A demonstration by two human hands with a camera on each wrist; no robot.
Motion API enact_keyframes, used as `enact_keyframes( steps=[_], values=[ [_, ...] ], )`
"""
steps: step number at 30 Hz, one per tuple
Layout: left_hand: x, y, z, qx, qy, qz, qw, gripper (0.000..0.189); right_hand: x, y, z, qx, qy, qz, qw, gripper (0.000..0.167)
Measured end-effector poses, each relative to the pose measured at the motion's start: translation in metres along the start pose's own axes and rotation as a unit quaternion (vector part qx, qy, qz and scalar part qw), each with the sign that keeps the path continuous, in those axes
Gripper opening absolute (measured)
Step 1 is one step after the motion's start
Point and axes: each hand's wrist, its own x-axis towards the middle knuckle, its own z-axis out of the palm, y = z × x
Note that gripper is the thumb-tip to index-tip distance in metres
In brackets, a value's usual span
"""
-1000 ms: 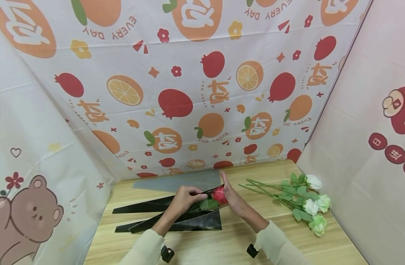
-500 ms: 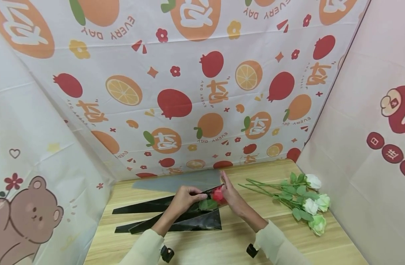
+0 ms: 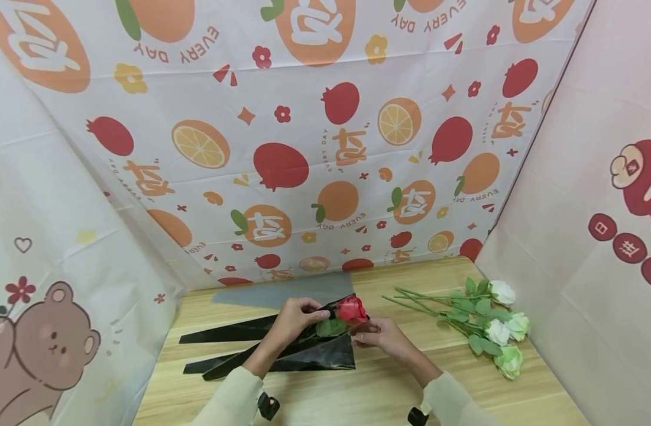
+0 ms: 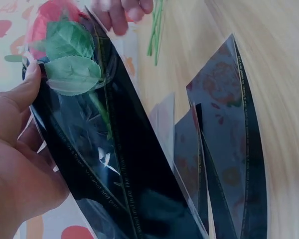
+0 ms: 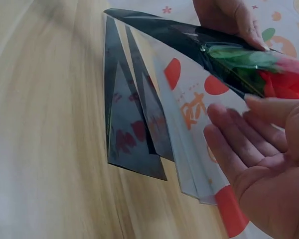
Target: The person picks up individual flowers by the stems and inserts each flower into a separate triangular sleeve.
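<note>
A red rose [image 3: 352, 309] with green leaves [image 4: 72, 74] lies inside a black flower sleeve [image 4: 139, 164] with a clear front, its bloom at the wide mouth. My left hand [image 3: 295, 319] grips one long edge of the sleeve just below the bloom, thumb on the clear front. My right hand [image 3: 386, 340] is at the opposite edge near the mouth, thumb and fingertips pinching the film there. In the right wrist view, the other right fingers [image 5: 234, 132] spread loosely under the sleeve. The sleeve's narrow end points toward the front left.
More black sleeves [image 3: 325, 355] lie flat on the wooden table [image 3: 410, 390], under and beside the held one. Greyish clear sleeves [image 3: 309, 288] lie behind them. Several white and pale green roses [image 3: 498, 331] with long stems lie at the right. Printed cloth [image 3: 282, 165] walls the back and sides.
My right hand has come down from the flower's mouth, where its palm stood upright against the bloom, to the sleeve's near edge. The rose now shows fully. My left hand keeps its grip.
</note>
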Motion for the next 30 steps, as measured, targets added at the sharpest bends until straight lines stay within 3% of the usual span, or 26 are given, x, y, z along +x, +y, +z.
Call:
enact_keyframes(
  steps=[7, 15, 21, 30],
  values=[
    [0.003, -0.007, 0.006, 0.004, -0.017, -0.001, 0.9999, 0.022, -0.005, 0.006, 0.003, 0.004, 0.051, 0.003, 0.9987, 0.038],
    [0.002, -0.024, 0.013, 0.063, -0.057, 0.005, 0.9964, 0.021, -0.016, 0.018, -0.003, -0.022, 0.083, 0.008, 0.9963, 0.027],
    [-0.001, -0.033, 0.024, 0.092, -0.083, 0.017, 0.9921, 0.023, -0.028, 0.030, -0.005, -0.032, 0.053, 0.035, 0.9974, 0.027],
    [-0.010, -0.046, 0.044, 0.138, -0.146, 0.031, 0.9791, 0.018, -0.046, 0.048, 0.001, -0.025, -0.005, 0.101, 0.9946, 0.022]
  ],
)
